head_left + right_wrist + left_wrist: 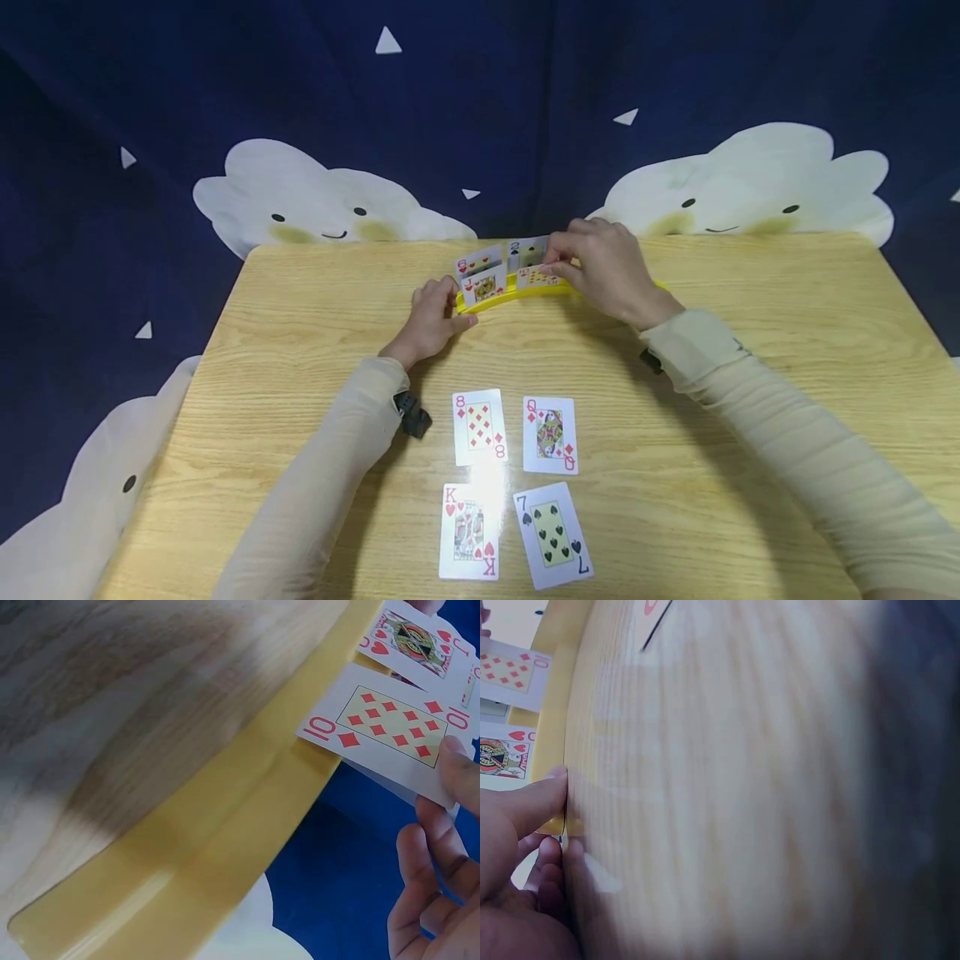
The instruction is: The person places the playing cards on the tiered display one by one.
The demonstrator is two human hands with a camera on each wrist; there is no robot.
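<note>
My left hand point(431, 321) grips the left end of the yellow card holder point(538, 291), the thumb laid against the front face and the other fingers bent round the end and behind; the gap between thumb and fingers is only the holder's own thickness; my left forearm slants up from the lower left in its beige sleeve. My right hand point(611, 267) reaches in from the lower right, wrist bent inward above the holder; its thumb lies on the face of the ten of diamonds point(390, 724) near the upper right corner, with a finger behind, so the card is pinched thin between them; my remaining fingers curl loosely, holding nothing. The ten stands at the holder's front row, its lower edge at the yellow plastic; whether it is fully seated I cannot tell; left of it stands the jack of hearts point(483, 286), with the six of hearts point(478, 260) and the two of spades point(531, 252) behind.
</note>
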